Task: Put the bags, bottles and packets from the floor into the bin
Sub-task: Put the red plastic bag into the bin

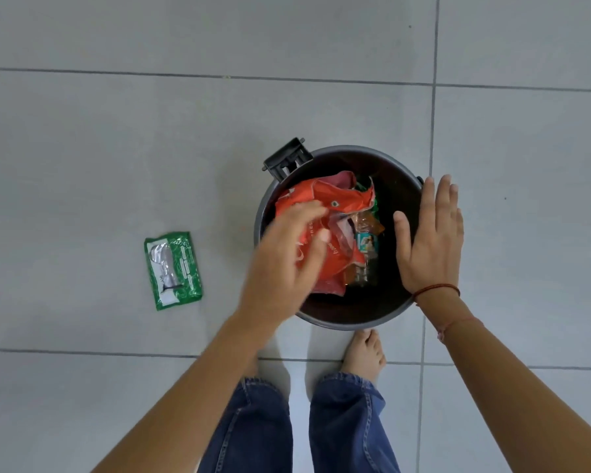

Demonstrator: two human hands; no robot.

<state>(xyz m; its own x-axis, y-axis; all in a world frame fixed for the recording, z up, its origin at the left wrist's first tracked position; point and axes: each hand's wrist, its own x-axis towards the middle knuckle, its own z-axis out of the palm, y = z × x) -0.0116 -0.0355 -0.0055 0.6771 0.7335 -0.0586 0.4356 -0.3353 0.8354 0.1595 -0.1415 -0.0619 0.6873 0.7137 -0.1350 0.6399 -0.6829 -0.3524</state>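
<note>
One flat green packet [173,270] lies glossy on the grey floor tiles [82,165], left of the round dark bin [338,320]. Over the bin, the left hand [284,264] hangs with loose, spread fingers above a crumpled orange bag [338,199] among small wrappers [367,240]. The right hand [430,240] hovers flat, fingers straight, empty.

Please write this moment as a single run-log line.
left hand: over bin, at orange bag | right hand: open, empty | green packet: on floor
</note>
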